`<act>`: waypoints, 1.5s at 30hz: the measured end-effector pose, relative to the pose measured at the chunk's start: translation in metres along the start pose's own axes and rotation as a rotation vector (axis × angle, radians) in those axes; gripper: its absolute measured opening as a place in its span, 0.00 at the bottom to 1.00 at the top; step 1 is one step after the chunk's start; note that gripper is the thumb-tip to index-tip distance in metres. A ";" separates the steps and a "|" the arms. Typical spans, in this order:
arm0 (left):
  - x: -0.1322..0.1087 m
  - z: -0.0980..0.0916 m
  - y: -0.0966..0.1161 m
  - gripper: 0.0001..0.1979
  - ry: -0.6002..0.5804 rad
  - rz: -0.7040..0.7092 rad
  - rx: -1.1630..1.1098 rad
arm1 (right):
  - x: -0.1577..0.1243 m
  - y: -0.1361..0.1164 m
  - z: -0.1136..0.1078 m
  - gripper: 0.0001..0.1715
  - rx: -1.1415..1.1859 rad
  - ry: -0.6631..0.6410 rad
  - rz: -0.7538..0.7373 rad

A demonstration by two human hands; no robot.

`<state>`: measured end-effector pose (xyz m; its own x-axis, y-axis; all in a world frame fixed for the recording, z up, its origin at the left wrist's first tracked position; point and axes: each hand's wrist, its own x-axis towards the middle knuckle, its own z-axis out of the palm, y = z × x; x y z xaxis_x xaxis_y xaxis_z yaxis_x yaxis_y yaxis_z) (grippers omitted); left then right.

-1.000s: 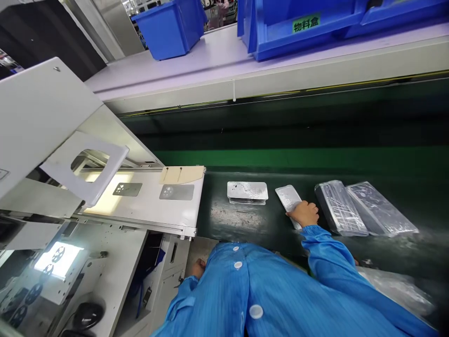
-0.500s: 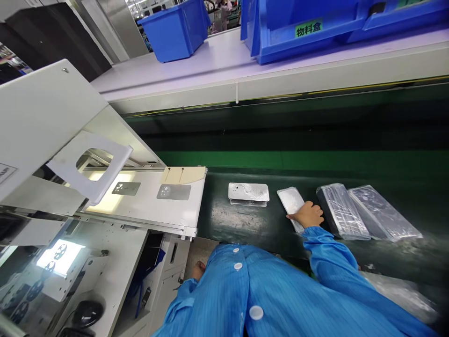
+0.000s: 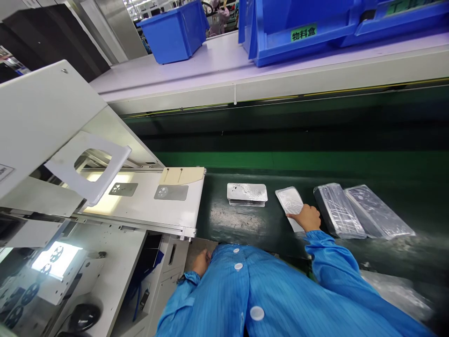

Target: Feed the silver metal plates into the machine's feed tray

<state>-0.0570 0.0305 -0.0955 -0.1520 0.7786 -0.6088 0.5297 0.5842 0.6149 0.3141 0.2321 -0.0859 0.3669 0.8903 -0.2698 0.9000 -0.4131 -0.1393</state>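
Observation:
My right hand (image 3: 308,217) rests on the lower part of a pale, phone-shaped plate (image 3: 289,200) on the dark green bench. Its thumb reaches across the plate, and the other fingers curl at the right edge. Left of it lies a neat stack of similar phone-shaped plates (image 3: 247,192), the top one with small holes at one end. My left hand (image 3: 201,262) hangs low beside my blue smock, in front of the machine's cabinet, its fingers mostly hidden.
Two plastic-wrapped bundles (image 3: 339,210) lie to the right. A machine with a white bed (image 3: 147,210) stands at left, holding two grey plates (image 3: 171,192). Blue bins (image 3: 175,35) stand on the shelf behind. Clear plastic film (image 3: 396,292) lies at lower right.
My left hand has risen slightly and shows more beside the smock. My right hand stays on the plate, with barely any shift. The view has turned slightly.

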 end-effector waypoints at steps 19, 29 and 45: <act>0.023 0.009 0.021 0.05 -0.061 0.256 -0.017 | 0.013 -0.010 0.008 0.54 0.124 0.059 0.111; 0.023 0.009 0.023 0.07 -0.057 0.277 0.003 | 0.007 -0.011 -0.002 0.52 0.132 0.057 0.066; 0.022 0.011 0.095 0.18 -0.019 0.481 -0.198 | -0.035 -0.009 -0.021 0.30 0.933 -0.425 -0.382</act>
<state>-0.0006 0.1008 -0.0563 0.0860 0.9666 -0.2416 0.3676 0.1946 0.9094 0.2985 0.2086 -0.0557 -0.1710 0.9258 -0.3373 0.3385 -0.2663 -0.9025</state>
